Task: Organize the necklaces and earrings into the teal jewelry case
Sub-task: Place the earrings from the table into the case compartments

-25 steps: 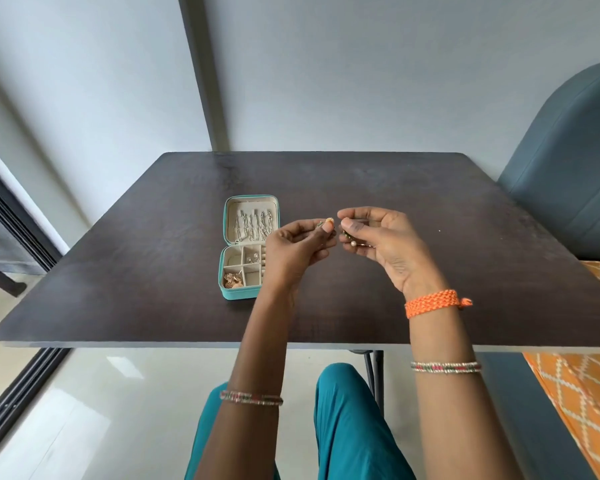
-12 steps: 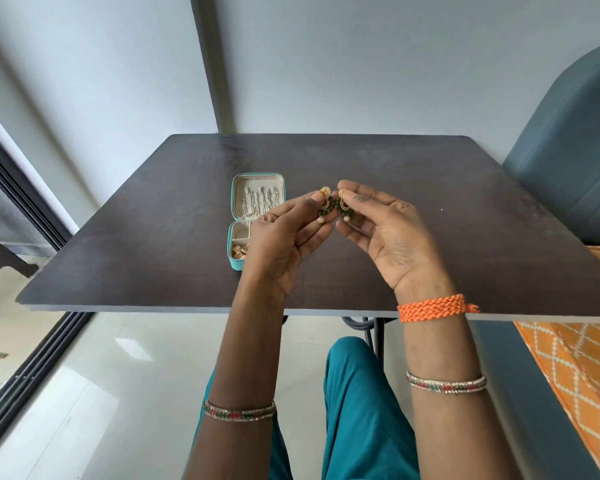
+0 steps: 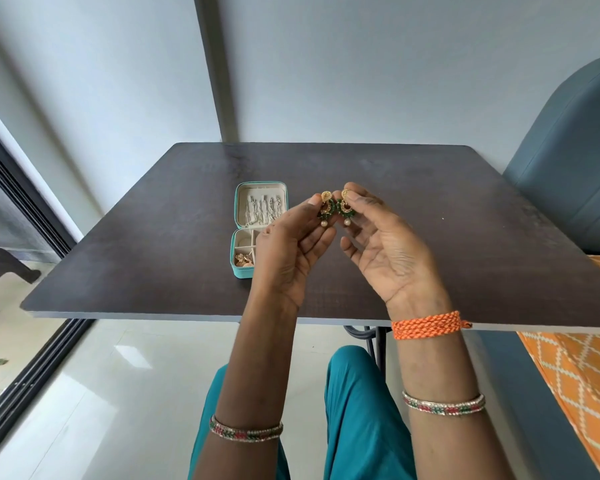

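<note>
Two gold and green earrings with pearl drops hang side by side above the table. My left hand (image 3: 293, 251) pinches the left earring (image 3: 325, 209) by its top. My right hand (image 3: 385, 251) pinches the right earring (image 3: 345, 208) the same way. Both palms face me. The teal jewelry case (image 3: 238, 233) lies open on the table to the left of my hands. Silver necklaces (image 3: 262, 211) hang in its lid. A gold earring (image 3: 242, 260) lies in a front compartment. My left hand hides the case's right part.
The dark wooden table (image 3: 465, 237) stands against a grey wall. A blue-grey chair back (image 3: 575, 161) rises at the right, with an orange patterned cushion (image 3: 575, 382) below it. A sliding door frame (image 3: 21, 202) runs along the left.
Both hands have lifted the pair of earrings up and turned palms toward me, so the earrings now hang in plain sight. The view has tilted, showing the case farther from me.
</note>
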The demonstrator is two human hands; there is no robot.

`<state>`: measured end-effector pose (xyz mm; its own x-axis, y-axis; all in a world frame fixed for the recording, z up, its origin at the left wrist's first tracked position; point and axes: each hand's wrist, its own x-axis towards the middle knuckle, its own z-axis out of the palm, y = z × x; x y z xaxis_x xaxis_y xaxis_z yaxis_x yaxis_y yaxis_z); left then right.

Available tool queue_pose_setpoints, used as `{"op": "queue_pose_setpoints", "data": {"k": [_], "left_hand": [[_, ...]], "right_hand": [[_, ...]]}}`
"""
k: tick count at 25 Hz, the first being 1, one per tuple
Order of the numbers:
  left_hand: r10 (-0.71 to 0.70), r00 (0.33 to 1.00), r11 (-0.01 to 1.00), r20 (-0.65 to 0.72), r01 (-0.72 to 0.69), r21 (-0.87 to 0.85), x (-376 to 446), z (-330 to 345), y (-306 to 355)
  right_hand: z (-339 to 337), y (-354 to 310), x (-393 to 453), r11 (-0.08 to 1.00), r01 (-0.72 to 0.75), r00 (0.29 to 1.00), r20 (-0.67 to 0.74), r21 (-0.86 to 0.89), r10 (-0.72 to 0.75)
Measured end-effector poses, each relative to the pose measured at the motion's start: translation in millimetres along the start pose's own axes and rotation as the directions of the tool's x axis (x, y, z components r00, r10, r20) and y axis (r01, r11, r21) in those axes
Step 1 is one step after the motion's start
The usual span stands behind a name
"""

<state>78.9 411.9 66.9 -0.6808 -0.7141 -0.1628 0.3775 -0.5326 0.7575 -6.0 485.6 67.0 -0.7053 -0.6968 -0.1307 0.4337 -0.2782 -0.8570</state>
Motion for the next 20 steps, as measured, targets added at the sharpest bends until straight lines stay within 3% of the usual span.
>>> {"op": "queue_pose_setpoints", "data": {"k": [10, 20], "left_hand": [[0.006, 0.999, 0.998, -0.040, -0.008, -0.062, 3, -3, -3], [0.158, 0.977, 0.987, -0.142, -0.157, 0.020, 2, 2, -10]], "right_hand": [[4, 8, 0, 0.991, -0.087, 0.996, -0.014, 0.104, 0.089], [2, 5, -2, 0.975, -0.144, 0.988, 0.086, 0.171, 0.131]]}}
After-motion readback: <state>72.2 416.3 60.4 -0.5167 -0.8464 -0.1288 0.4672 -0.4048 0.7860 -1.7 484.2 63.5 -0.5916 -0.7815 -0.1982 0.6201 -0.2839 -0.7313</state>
